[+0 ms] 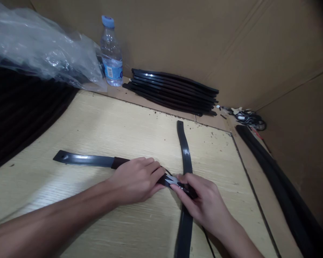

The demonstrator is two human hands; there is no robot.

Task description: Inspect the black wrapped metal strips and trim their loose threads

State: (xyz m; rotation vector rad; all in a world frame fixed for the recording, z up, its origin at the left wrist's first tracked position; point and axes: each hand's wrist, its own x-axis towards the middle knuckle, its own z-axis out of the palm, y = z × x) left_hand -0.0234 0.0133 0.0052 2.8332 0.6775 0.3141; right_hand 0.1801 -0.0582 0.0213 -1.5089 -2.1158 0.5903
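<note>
My left hand (138, 177) is closed around the dark brown middle section of a black strap (86, 160). The strap lies crosswise, its flat, glossy end with a small hole pointing left. In my right hand (204, 197) is a pair of thread snips (172, 180), pale blades parted and pointing left at the strap beside my left fingertips. A thin dark cord shows by the blades, and another stretch runs below my right hand. Beneath the snips, a second black strap (187, 157) lies lengthwise on the board; my right hand covers part of it.
Several black straps (172, 89) are stacked at the back against the cardboard wall (183, 36). A water bottle (111, 53) stands beside clear plastic (45, 50). Dark ribbed material (21, 107) lies left. Long black strips (274, 182) and a small tangle of scraps (249, 118) sit right.
</note>
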